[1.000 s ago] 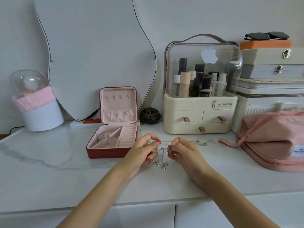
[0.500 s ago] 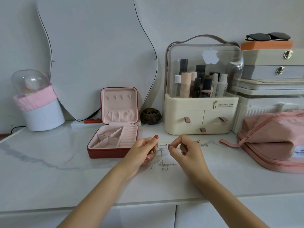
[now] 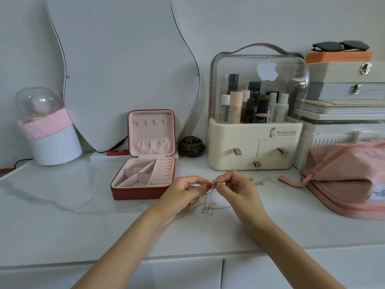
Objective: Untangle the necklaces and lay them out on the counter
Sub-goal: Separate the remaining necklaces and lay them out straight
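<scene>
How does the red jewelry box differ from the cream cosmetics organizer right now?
The red jewelry box sits open with bare pink compartments; the cream cosmetics organizer is closed under a clear dome and holds bottles. The box is low, the organizer taller. Both stand on the counter.

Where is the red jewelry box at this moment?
In the head view, the red jewelry box stands open on the counter, left of centre, just left of the left hand and in front of the mirror.
</scene>
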